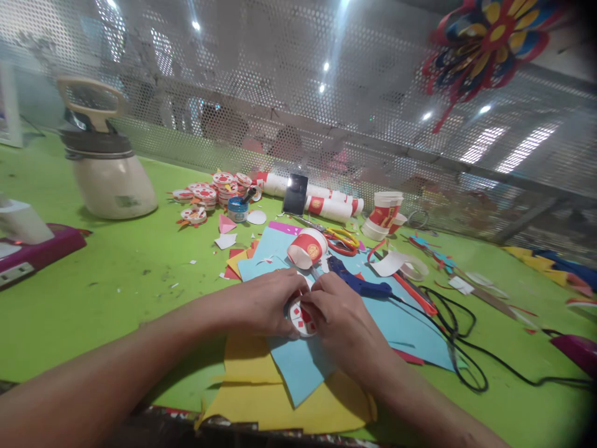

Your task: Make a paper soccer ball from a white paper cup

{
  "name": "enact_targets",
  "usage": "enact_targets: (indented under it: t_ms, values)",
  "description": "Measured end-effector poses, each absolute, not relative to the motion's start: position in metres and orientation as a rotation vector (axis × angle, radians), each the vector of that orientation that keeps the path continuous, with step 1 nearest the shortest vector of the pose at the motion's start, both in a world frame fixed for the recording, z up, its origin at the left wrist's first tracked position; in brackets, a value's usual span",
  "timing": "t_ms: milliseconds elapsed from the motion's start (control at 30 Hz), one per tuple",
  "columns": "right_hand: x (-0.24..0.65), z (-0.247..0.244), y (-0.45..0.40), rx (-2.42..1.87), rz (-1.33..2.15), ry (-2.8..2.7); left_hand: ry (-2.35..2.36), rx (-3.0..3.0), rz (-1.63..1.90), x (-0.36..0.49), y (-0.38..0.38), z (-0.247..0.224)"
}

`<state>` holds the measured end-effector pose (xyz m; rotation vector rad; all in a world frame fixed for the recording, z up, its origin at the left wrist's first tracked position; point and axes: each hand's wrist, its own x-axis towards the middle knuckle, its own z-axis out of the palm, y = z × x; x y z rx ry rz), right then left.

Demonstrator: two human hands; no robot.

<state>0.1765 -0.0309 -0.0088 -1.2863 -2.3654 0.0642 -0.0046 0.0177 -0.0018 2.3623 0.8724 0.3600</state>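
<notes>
Between my two hands is a small round white paper piece with red shapes (302,318), above a light blue sheet. My left hand (268,303) is closed around its left rim. Bent fingers of my right hand (336,316) press on its upper right side and hide part of it. Just beyond my hands a red and white paper cup (308,247) lies tipped on its side. A blue glue gun (357,279) rests right of the cup, its black cord trailing rightward. Scissors with yellow and red handles (342,239) lie behind it.
Light blue paper (396,323) and yellow sheets (280,398) lie beneath my hands. Farther back are several decorated discs (204,194), a blue paint jar (238,210), a phone (295,194) and stacked cups (383,211). A spray bottle (109,180) stands left, near a purple power strip (51,249).
</notes>
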Motion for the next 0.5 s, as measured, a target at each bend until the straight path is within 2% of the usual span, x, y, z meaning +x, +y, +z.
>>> enact_targets:
  t_ms: [300,500]
  values:
    - [0.194,0.006,-0.031,-1.183,0.079,-2.151,0.915,2.320,0.333,-0.008,0.019,0.000]
    - [0.201,0.004,-0.024,-1.268,0.098,-2.077,0.923,2.279,0.325,-0.009,0.021,-0.003]
